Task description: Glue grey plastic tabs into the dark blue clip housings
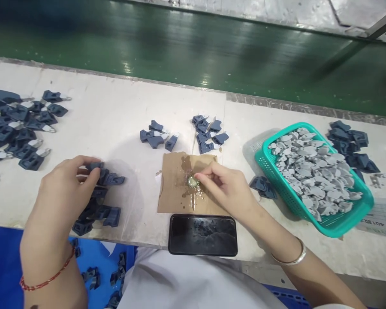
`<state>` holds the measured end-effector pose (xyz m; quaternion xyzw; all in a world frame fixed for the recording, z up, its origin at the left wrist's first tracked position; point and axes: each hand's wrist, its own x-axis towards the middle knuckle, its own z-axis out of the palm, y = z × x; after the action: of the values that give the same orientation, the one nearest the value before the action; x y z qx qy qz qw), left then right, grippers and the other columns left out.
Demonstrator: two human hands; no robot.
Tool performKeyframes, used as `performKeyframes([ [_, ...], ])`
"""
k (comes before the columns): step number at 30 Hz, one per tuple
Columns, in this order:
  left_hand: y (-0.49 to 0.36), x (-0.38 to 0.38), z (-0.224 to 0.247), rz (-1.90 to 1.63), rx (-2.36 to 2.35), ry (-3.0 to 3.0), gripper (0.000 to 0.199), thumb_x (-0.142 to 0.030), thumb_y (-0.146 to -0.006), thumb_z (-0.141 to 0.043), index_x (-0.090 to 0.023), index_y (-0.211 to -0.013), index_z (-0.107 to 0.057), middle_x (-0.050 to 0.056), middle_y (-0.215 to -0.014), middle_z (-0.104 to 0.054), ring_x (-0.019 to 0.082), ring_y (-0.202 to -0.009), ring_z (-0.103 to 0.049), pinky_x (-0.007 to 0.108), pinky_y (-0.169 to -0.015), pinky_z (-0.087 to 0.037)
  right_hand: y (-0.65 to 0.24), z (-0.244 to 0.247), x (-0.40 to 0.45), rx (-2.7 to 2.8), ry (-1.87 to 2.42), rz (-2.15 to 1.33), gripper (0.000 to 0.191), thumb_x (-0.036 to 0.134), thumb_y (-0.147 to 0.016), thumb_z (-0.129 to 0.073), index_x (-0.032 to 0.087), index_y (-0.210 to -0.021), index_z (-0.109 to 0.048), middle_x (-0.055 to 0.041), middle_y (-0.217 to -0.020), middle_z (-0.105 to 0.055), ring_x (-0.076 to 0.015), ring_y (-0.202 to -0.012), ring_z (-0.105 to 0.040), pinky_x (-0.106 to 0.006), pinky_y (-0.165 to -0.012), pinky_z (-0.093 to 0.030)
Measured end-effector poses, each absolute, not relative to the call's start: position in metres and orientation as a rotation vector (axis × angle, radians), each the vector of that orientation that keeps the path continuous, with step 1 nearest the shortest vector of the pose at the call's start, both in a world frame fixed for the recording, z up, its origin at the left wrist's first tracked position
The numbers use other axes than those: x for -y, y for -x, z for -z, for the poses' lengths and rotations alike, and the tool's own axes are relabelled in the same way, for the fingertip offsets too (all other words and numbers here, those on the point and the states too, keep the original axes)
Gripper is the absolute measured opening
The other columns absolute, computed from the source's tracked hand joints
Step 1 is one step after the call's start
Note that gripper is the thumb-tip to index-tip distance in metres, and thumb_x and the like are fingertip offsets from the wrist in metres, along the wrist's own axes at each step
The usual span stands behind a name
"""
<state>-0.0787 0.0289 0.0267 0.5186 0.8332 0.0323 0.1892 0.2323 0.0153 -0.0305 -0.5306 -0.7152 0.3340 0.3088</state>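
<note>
My left hand [66, 193] has its thumb and fingers closed on a dark blue plastic part [95, 165], above a small heap of similar blue parts [99, 211] at the front edge of the table. My right hand [227, 186] is pinched at the rim of a small round dish of liquid [193, 182]. Whatever those fingertips hold is hidden. Under the dish lies a piece of brown cardboard [170, 195], wet and spotted around it. Beyond the cardboard are two small groups of blue parts with pale grey pieces attached [157, 136].
A green basket [336, 229] full of pale grey pieces stands at right, with blue parts [350, 139] beside it. A black phone [202, 235] lies before me. More joined parts [19, 120] cover the left. A blue bin [106, 262] sits below the edge; a green belt [167, 47] runs behind.
</note>
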Motion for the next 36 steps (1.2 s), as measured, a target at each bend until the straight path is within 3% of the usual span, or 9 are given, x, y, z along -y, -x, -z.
performKeyframes([
  [4,0.075,-0.031,-0.025,-0.267,-2.404,-1.431,0.024,-0.029,-0.088,-0.066,-0.024,-0.11,-0.073,0.002,-0.079,-0.067,0.028,-0.089,-0.071,0.036,-0.08,-0.05,-0.227,0.042,-0.015,2.138,1.23,-0.585,0.027,0.029,-0.107,-0.059,0.02,-0.081,-0.062,0.0013,-0.068,-0.065,-0.0136,-0.06,-0.057,-0.026,-0.061,-0.043],
  [6,0.069,-0.026,-0.026,-0.422,-2.441,-1.477,0.023,-0.026,-0.087,-0.067,-0.024,-0.109,-0.073,0.002,-0.082,-0.069,0.026,-0.087,-0.071,0.034,-0.076,-0.048,-0.226,0.045,-0.016,2.201,1.196,-0.491,0.029,0.029,-0.108,-0.056,0.02,-0.08,-0.06,-0.0003,-0.07,-0.067,-0.0152,-0.063,-0.062,-0.027,-0.063,-0.045],
  [10,0.043,-0.007,-0.032,-0.905,-2.191,-1.474,0.027,-0.023,-0.094,-0.059,-0.023,-0.119,-0.07,0.004,-0.115,-0.075,0.017,-0.076,-0.071,0.028,-0.065,-0.052,-0.226,0.046,-0.017,2.248,1.187,-0.405,0.03,0.027,-0.108,-0.056,0.021,-0.078,-0.058,-0.0011,-0.069,-0.066,-0.0158,-0.062,-0.061,-0.028,-0.062,-0.044],
  [13,0.021,0.006,-0.032,-1.035,-1.799,-1.256,0.018,-0.022,-0.097,-0.06,-0.022,-0.107,-0.075,0.001,-0.095,-0.074,0.012,-0.068,-0.065,0.022,-0.058,-0.049,-0.227,0.045,-0.016,2.196,1.186,-0.453,0.027,0.025,-0.107,-0.058,0.022,-0.08,-0.058,0.0004,-0.069,-0.065,-0.0144,-0.06,-0.058,-0.026,-0.06,-0.043],
  [15,0.011,0.011,-0.024,-0.999,-1.567,-1.16,0.014,-0.021,-0.095,-0.065,-0.024,-0.103,-0.076,0.0,-0.089,-0.074,0.01,-0.066,-0.063,0.021,-0.061,-0.05,-0.227,0.045,-0.016,2.193,1.195,-0.482,0.027,0.026,-0.107,-0.059,0.022,-0.08,-0.058,0.0011,-0.069,-0.064,-0.0141,-0.06,-0.057,-0.026,-0.061,-0.043],
  [19,-0.003,0.016,0.005,-1.035,-1.303,-1.048,0.014,-0.02,-0.091,-0.077,-0.027,-0.103,-0.074,0.001,-0.103,-0.079,0.013,-0.084,-0.071,0.021,-0.07,-0.057,-0.227,0.044,-0.015,2.181,1.2,-0.492,0.026,0.024,-0.105,-0.061,0.022,-0.08,-0.059,0.0021,-0.067,-0.063,-0.0134,-0.058,-0.054,-0.026,-0.059,-0.041],
  [23,-0.014,0.024,0.023,-1.041,-1.212,-0.976,0.016,-0.023,-0.098,-0.072,-0.028,-0.113,-0.07,0.0,-0.098,-0.082,0.012,-0.086,-0.074,0.019,-0.073,-0.059,-0.226,0.043,-0.014,2.183,1.191,-0.526,0.024,0.023,-0.104,-0.062,0.021,-0.08,-0.06,0.0024,-0.067,-0.063,-0.0126,-0.058,-0.055,-0.025,-0.058,-0.042],
  [30,-0.022,0.031,0.029,-1.087,-1.149,-0.951,0.021,-0.023,-0.105,-0.061,-0.028,-0.124,-0.069,0.002,-0.123,-0.081,0.012,-0.096,-0.078,0.022,-0.083,-0.062,-0.227,0.043,-0.014,2.184,1.197,-0.534,0.025,0.025,-0.105,-0.061,0.021,-0.08,-0.06,0.0025,-0.067,-0.063,-0.0124,-0.057,-0.054,-0.025,-0.058,-0.041],
  [36,-0.024,0.029,0.028,-1.118,-1.134,-0.965,0.019,-0.025,-0.102,-0.068,-0.027,-0.12,-0.074,0.003,-0.113,-0.084,0.017,-0.109,-0.077,0.028,-0.097,-0.062,-0.228,0.041,-0.014,2.137,1.235,-0.6,0.025,0.025,-0.104,-0.061,0.021,-0.079,-0.061,0.0012,-0.067,-0.065,-0.0134,-0.059,-0.057,-0.026,-0.06,-0.043],
])
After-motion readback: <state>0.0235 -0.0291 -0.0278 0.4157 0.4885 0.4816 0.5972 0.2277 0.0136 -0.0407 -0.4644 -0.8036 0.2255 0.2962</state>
